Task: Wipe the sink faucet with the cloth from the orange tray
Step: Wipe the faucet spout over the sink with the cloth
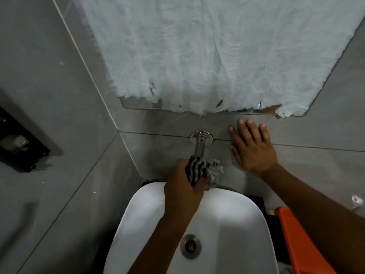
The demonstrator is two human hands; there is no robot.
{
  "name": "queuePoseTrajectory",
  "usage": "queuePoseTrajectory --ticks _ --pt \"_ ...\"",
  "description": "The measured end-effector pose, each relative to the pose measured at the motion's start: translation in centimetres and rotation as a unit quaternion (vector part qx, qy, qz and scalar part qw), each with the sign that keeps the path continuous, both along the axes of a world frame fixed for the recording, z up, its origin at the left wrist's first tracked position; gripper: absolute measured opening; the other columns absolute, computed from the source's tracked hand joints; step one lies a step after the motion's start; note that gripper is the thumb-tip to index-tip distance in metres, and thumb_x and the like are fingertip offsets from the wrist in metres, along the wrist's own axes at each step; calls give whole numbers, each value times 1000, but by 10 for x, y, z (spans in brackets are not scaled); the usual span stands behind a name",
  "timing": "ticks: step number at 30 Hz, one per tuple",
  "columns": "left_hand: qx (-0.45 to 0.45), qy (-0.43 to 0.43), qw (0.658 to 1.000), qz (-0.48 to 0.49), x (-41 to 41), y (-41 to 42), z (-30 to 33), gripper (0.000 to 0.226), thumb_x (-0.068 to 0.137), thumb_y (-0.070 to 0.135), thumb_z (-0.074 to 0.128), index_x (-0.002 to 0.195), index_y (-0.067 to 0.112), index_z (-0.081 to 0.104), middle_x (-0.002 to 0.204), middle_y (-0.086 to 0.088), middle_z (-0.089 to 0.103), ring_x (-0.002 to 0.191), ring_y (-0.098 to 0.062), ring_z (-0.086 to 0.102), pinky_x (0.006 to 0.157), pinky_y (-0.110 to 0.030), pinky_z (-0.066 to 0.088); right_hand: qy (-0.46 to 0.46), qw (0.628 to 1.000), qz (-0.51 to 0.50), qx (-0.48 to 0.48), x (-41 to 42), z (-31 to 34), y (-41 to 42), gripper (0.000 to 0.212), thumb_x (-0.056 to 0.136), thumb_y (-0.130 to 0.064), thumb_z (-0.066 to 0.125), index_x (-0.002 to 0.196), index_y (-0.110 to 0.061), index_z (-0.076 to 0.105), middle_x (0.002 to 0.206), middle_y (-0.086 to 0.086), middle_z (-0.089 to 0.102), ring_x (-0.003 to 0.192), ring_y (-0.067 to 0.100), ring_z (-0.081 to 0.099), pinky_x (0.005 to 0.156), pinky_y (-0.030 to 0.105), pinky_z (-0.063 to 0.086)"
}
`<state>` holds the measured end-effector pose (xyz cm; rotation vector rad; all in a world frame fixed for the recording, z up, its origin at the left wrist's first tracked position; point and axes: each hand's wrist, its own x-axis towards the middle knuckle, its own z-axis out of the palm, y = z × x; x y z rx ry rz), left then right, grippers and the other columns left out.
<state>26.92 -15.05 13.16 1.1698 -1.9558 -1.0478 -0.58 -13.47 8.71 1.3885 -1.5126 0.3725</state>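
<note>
A chrome faucet [200, 144] sticks out of the grey tiled wall above the white sink [227, 220]. My left hand [182, 186] grips a grey and black striped cloth [203, 171] wrapped around the faucet's front part, which the cloth and hand hide. My right hand [251, 147] lies flat on the wall just right of the faucet's round base plate, fingers spread, holding nothing. The orange tray [296, 242] shows at the lower right, partly behind my right forearm.
A mirror covered with torn white paper [197, 56] hangs above the faucet. A black holder [21, 143] is fixed to the left wall. The sink drain [190, 246] sits in the basin's middle.
</note>
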Motion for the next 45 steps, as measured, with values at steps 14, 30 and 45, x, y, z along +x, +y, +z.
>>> queuePoseTrajectory --ticks 14,30,45 --pt "602 523 603 -4 30 34 -64 50 94 15 49 140 -4 47 138 -29 56 108 -36 68 96 -44 53 8 1000 -9 4 -3 -4 -1 70 94 -44 52 155 -18 27 162 11 17 155 27 2 125 47 2" --pt "1 -14 1000 28 -22 22 16 47 96 27 57 138 12 46 133 -7 58 119 -20 58 103 -35 50 7 1000 5 6 -2 -3 1 68 94 -42 55 154 -18 31 167 7 4 155 26 -3 123 47 6" --pt "254 41 963 -76 -37 -61 28 27 77 36 80 92 14 74 87 -4 79 78 -18 75 63 -27 57 8 1000 -5 26 -5 -4 0 70 96 -44 51 156 -18 26 168 8 -3 154 27 -4 124 47 0"
